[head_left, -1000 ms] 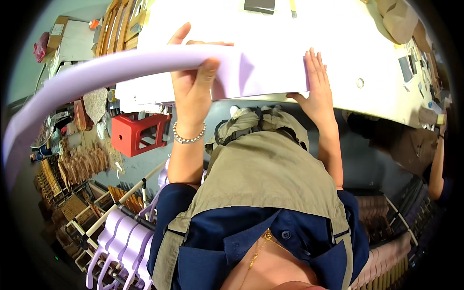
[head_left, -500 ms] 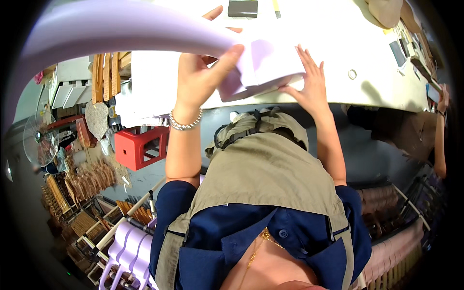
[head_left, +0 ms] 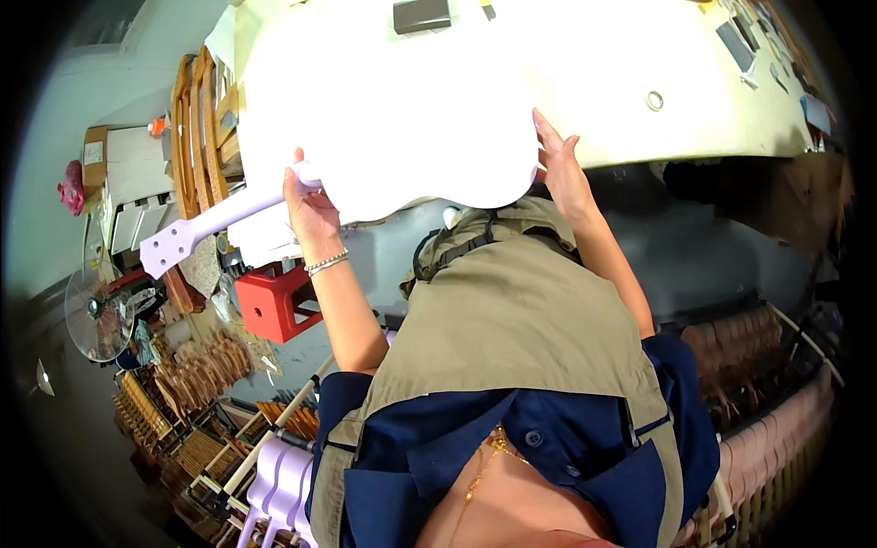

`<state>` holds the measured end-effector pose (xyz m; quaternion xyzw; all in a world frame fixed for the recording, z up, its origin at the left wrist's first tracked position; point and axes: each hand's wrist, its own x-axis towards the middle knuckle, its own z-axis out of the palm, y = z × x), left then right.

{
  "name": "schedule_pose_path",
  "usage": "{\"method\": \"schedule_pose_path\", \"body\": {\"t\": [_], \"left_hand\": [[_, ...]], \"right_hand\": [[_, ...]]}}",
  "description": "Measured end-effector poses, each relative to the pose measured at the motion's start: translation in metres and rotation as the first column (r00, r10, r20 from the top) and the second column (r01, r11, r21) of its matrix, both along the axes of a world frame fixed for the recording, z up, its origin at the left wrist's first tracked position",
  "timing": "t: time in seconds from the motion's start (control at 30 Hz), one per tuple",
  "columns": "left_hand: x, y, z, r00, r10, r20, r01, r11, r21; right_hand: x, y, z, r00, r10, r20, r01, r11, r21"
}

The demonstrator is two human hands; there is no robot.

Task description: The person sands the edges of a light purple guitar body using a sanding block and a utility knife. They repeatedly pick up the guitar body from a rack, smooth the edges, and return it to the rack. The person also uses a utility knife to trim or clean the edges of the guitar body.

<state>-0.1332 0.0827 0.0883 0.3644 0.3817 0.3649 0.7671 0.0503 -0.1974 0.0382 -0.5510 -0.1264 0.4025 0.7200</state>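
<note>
A lavender ukulele (head_left: 239,208) without strings lies crosswise in front of me, its headstock with several peg holes pointing left. Bright light washes its body out to white, so the upper outline merges with the worktable (head_left: 630,119). Whether the body rests on the table I cannot tell. My left hand (head_left: 312,208) is closed around the neck where it meets the body, thumb showing above. At the opposite, rounded end, my right hand (head_left: 565,173) holds the body's edge, with some fingertips hidden behind it and one digit standing apart.
A dark block (head_left: 421,15) and a roll of tape (head_left: 654,100) lie on the table. Left are curved wooden strips (head_left: 195,137), a red stool (head_left: 277,306) and a fan (head_left: 99,310). Racks behind me hold lavender bodies (head_left: 279,484) and pinkish ones (head_left: 776,457).
The ukulele has swung from a raised, tilted position, neck close to view, to lying flatter and lower. My left hand has moved left and down; my right hand has shifted slightly left.
</note>
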Motion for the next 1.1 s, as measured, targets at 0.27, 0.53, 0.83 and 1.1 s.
{"method": "schedule_pose_path", "body": {"t": [0.27, 0.53, 0.83, 1.1], "left_hand": [[-0.006, -0.008, -0.008, 0.998, 0.032, -0.044, -0.036, 0.997, -0.072], [-0.006, -0.018, 0.010, 0.991, 0.018, -0.130, -0.018, 1.000, -0.003], [0.015, -0.050, 0.045, 0.978, -0.073, -0.197, 0.113, 0.973, 0.199], [0.018, -0.057, 0.048, 0.980, -0.149, 0.135, 0.120, 0.972, 0.201]], "right_hand": [[-0.002, 0.002, 0.020, 0.999, -0.022, -0.047, 0.021, 0.999, -0.032], [0.000, 0.004, 0.009, 0.977, -0.100, -0.189, 0.105, 0.994, 0.020], [-0.005, 0.000, -0.011, 0.925, -0.219, -0.312, 0.281, 0.945, 0.170], [0.001, -0.020, -0.031, 0.967, -0.161, -0.198, 0.216, 0.930, 0.296]]}}
